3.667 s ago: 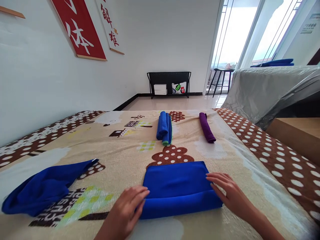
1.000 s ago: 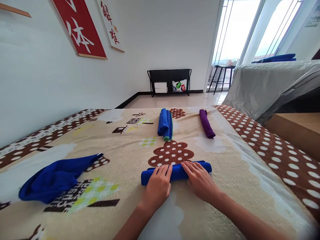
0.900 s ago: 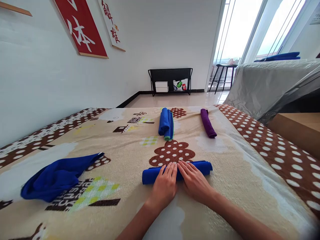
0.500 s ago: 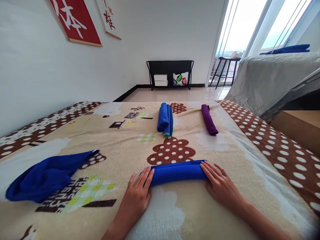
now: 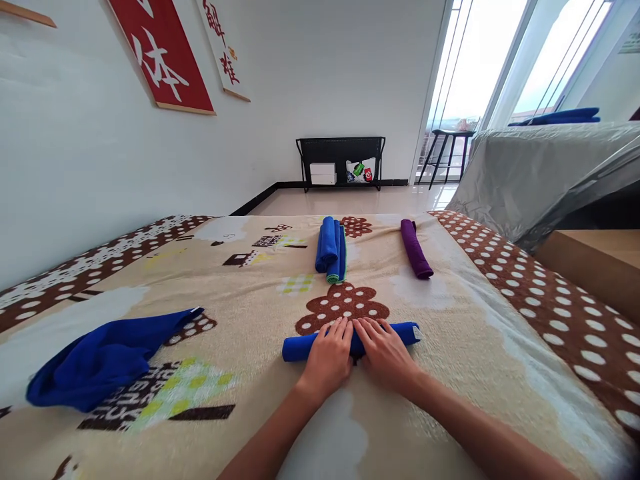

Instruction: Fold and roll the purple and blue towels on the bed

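A blue towel rolled into a tight tube [image 5: 400, 332] lies across the patterned blanket [image 5: 250, 293] in front of me. My left hand [image 5: 330, 357] and my right hand [image 5: 383, 352] rest side by side on the middle of the roll, fingers stretched flat over it and pressing down. Only the roll's two ends show past my hands.
A loose blue towel [image 5: 105, 357] lies crumpled at the left. Further back lie a blue-and-green rolled pair [image 5: 330, 248] and a purple roll [image 5: 415, 248]. A plastic-covered piece of furniture [image 5: 540, 173] and a wooden surface [image 5: 595, 263] stand at the right. A black rack [image 5: 341, 163] stands at the far wall.
The half-folded blue towel has become a tight roll. Half a second ago my hands were at its two ends; now both lie together on its middle.
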`<action>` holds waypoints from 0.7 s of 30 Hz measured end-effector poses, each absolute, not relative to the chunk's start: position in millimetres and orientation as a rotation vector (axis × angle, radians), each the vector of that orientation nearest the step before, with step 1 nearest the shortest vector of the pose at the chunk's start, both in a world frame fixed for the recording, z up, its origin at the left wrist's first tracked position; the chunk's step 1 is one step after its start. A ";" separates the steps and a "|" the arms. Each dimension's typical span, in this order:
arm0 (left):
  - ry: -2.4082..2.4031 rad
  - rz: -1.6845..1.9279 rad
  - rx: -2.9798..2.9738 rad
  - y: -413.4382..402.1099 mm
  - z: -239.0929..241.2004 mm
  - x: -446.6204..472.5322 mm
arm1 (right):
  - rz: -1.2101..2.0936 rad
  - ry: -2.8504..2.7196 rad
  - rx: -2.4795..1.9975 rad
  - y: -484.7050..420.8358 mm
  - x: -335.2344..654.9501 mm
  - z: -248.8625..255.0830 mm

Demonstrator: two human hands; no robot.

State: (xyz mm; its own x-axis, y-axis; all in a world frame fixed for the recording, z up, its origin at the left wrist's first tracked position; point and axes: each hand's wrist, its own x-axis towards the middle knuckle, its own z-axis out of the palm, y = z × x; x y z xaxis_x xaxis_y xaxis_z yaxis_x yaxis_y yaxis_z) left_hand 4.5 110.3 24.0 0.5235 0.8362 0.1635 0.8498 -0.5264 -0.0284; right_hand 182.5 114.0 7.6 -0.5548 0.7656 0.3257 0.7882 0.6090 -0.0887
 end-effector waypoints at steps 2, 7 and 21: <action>-1.447 -0.197 -2.684 110.1 21.2 -7.9 | -0.072 -2.542 -1.197 114.5 195.0 3.1; -1.464 -0.212 -2.681 100.1 18.0 -71.2 | -0.003 -2.570 -1.159 115.0 261.6 1.0; -1.569 -0.410 -2.669 114.2 9.7 -108.9 | 0.254 -2.426 -1.249 128.7 293.8 6.1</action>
